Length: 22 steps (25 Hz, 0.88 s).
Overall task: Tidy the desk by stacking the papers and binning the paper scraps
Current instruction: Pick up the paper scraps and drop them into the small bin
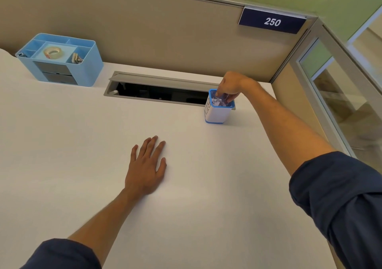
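A small blue-rimmed bin (pixel 218 113) with a white paper label stands on the white desk (pixel 82 134) at the back right. Crumpled paper scraps (pixel 217 101) fill its top. My right hand (pixel 232 84) hovers over the bin, its fingertips dipped down into the opening among the scraps; whether they still pinch a scrap is hidden. Nearer to me, my left hand (pixel 147 165) lies flat on the desk, palm down, fingers spread, holding nothing. No loose sheets of paper show in this view.
A light-blue desk organiser (pixel 62 61) with a roll of tape (pixel 52 52) stands at the back left. An open grey cable trough (pixel 161 91) runs along the back, touching the bin. A beige partition with a "250" sign (pixel 271 21) rises behind, glass panels at right.
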Each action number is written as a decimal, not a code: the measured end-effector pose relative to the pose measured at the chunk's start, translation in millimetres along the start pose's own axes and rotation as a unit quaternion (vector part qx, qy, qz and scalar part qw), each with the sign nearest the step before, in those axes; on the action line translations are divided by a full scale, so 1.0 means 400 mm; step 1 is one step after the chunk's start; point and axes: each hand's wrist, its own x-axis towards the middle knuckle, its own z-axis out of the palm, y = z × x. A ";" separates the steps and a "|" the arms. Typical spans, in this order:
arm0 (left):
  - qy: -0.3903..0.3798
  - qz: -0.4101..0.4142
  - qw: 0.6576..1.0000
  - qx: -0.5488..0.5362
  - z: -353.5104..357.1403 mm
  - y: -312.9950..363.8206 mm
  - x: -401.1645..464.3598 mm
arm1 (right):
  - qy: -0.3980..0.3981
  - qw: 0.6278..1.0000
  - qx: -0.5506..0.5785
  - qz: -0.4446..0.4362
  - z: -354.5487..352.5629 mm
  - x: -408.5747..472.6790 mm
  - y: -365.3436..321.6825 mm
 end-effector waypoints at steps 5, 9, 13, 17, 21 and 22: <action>0.000 0.000 1.000 -0.001 -0.002 0.001 0.000 | 0.075 0.996 -0.022 -0.043 0.012 -0.018 0.005; 0.004 0.002 1.000 -0.003 -0.001 -0.001 -0.001 | 0.220 0.973 -0.013 -0.063 0.059 -0.088 0.023; 0.003 0.001 1.000 0.000 -0.002 0.001 -0.003 | 0.253 0.966 -0.010 -0.059 0.154 -0.121 0.066; 0.002 0.004 1.000 -0.003 -0.003 0.000 -0.004 | 0.249 0.967 0.042 -0.036 0.196 -0.087 0.075; -0.002 0.003 1.000 0.000 -0.004 -0.001 -0.002 | 0.265 0.962 0.066 -0.027 0.227 -0.079 0.067; -0.002 0.002 1.000 0.000 -0.007 0.003 -0.001 | 0.260 0.963 0.065 -0.025 0.229 -0.084 0.066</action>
